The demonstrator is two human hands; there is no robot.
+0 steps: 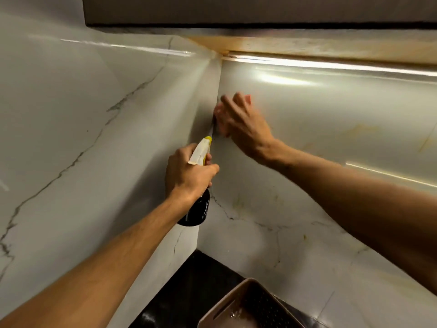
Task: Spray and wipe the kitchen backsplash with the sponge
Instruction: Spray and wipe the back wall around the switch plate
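Barely seen, sponge [247, 97] behind blurred right hand [243, 129]; left hand [186, 176] grips spray bottle [195, 210].

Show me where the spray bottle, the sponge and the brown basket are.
spray bottle [197, 213], head view, on its black body.
sponge [247, 98], head view, on its visible pink corner.
brown basket [224, 301], head view, on its left rim.

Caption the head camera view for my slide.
Left hand grips spray bottle; right hand presses sponge to backsplash beside the corner.
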